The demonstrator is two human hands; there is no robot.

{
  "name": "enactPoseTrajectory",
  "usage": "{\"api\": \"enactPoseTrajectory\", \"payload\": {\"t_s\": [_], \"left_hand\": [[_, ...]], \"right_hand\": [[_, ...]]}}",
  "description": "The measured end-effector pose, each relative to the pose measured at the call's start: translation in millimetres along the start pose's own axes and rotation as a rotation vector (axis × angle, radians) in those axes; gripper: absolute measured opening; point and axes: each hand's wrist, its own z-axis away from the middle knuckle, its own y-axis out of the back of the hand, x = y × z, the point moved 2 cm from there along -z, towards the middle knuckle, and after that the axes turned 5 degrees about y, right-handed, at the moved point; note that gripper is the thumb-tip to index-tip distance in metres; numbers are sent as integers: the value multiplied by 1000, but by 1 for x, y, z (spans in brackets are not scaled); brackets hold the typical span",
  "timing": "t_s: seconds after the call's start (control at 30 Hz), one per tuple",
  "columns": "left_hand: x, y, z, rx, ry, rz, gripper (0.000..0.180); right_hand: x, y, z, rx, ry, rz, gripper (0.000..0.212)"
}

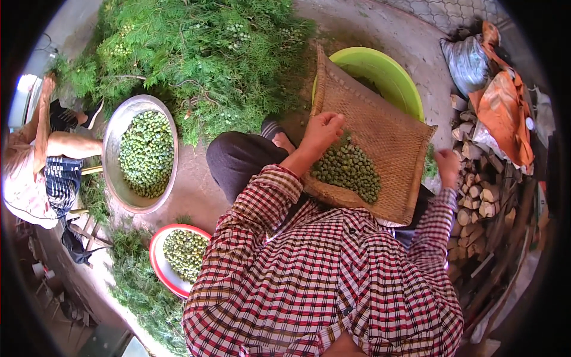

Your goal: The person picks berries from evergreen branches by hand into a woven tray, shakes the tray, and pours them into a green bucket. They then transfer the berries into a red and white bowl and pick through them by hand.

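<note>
A flat woven tray [380, 128] lies tilted across my lap and holds a heap of small green berries [348, 169]. My left hand [321, 134] rests on the upper edge of the heap with its fingers curled down into the berries. What lies under those fingers is hidden. My right hand [447, 168] grips the tray's right edge. A lime green plastic basin [389, 74] stands under the far end of the tray.
A big pile of feathery green branches [190, 53] lies ahead. To the left are a metal bowl [116, 178] and a red-rimmed bowl [159, 265], both holding green berries. Another person [41, 160] sits at far left. Cut firewood [482, 196] and bags [502, 107] are stacked at right.
</note>
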Motion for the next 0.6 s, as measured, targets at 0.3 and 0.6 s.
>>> {"api": "enactPoseTrajectory", "payload": {"t_s": [0.3, 0.6], "left_hand": [[-11, 1, -6, 16, 6, 59, 32], [-11, 2, -3, -5, 38, 50, 28]], "right_hand": [[-199, -139, 0, -451, 445, -173, 44], [-199, -160, 10, -387, 677, -102, 44]]}}
